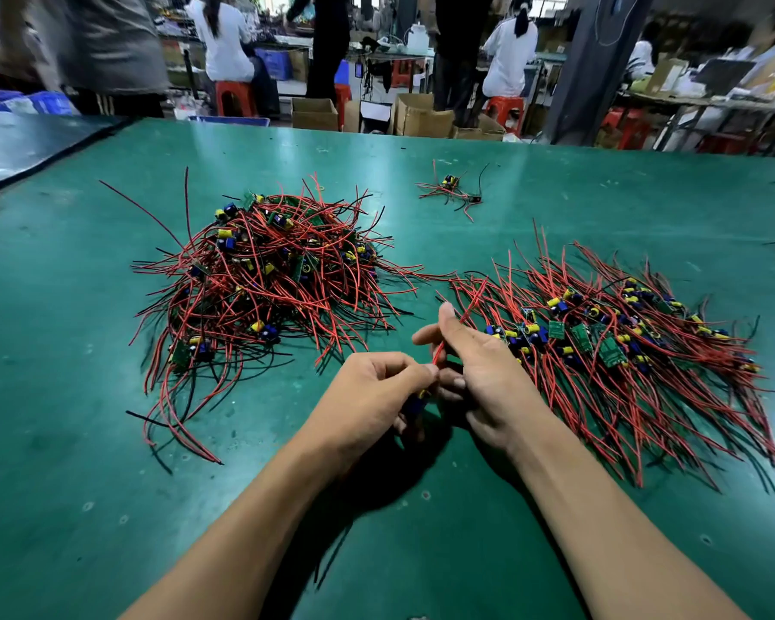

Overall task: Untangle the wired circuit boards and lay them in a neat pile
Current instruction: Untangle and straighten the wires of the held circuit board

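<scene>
Left grip (pixel 372 396): fingers curled round one small circuit board (pixel 415 407), kept low by the desk (pixel 86 507), apparently to steady it; right grip (pixel 475 364): thumb and fingers pinching that board's red wire (pixel 467 308), probably to draw it straight; tangled heap (pixel 265 279) to the left, the unsorted stock; neat pile (pixel 600 346) just right of the hands, wires combed one way, the likely destination; small stray cluster (pixel 453 190) farther back.

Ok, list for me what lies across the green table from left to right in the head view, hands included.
Tangled heap of red-wired green circuit boards → left hand → right hand, both pinching one red-wired board → neat laid-out pile of red-wired circuit boards.
</scene>
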The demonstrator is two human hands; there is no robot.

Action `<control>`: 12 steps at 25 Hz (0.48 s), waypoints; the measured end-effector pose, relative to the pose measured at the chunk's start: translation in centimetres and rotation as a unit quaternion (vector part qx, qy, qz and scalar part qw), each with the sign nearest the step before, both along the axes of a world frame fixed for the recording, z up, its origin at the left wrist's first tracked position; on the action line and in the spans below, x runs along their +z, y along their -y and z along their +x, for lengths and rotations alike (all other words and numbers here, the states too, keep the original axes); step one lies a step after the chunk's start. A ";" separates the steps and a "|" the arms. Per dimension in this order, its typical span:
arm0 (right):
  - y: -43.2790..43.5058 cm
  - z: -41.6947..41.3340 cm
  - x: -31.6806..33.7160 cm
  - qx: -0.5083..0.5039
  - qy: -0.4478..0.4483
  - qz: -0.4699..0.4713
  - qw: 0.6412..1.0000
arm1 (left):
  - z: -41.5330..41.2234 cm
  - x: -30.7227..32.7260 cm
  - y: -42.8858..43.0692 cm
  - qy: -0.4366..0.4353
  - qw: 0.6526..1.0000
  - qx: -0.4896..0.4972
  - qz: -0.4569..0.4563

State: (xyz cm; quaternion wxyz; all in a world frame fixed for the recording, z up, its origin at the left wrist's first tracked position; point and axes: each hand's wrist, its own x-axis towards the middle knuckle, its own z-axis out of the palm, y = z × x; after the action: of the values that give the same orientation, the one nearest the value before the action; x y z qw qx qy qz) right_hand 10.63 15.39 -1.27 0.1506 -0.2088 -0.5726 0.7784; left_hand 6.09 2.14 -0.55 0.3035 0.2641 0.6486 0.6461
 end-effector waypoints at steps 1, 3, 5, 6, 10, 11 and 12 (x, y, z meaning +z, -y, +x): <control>0.0 0.0 0.2 0.002 0.010 -0.010 1.000 | 0.0 0.0 0.0 -0.003 1.000 -0.001 0.002; -0.1 0.0 0.4 0.017 0.023 -0.062 0.998 | 0.0 0.0 0.0 0.003 1.000 -0.009 0.010; -0.5 0.1 0.5 0.043 0.014 -0.157 0.987 | 0.0 0.1 0.0 0.008 1.000 -0.016 0.022; -0.7 0.2 0.6 0.053 0.008 -0.193 0.980 | 0.0 0.0 0.0 0.011 0.999 -0.016 0.027; -0.7 0.4 0.6 0.076 0.022 -0.139 0.987 | -0.2 -0.3 -0.1 0.017 0.999 -0.004 0.037; -0.4 0.5 0.6 0.088 0.031 -0.087 0.992 | -0.3 -0.4 -0.1 0.019 0.999 0.006 0.046; 0.0 0.5 0.5 0.105 0.038 -0.042 0.993 | -0.4 -0.5 -0.2 0.015 0.998 0.022 0.052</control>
State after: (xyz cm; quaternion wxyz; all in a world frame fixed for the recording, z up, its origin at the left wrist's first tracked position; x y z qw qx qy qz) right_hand 11.18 15.44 -0.73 0.0375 -0.1834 -0.5634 0.8047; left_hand 5.73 2.31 -1.05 0.2849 0.2553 0.6148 0.6897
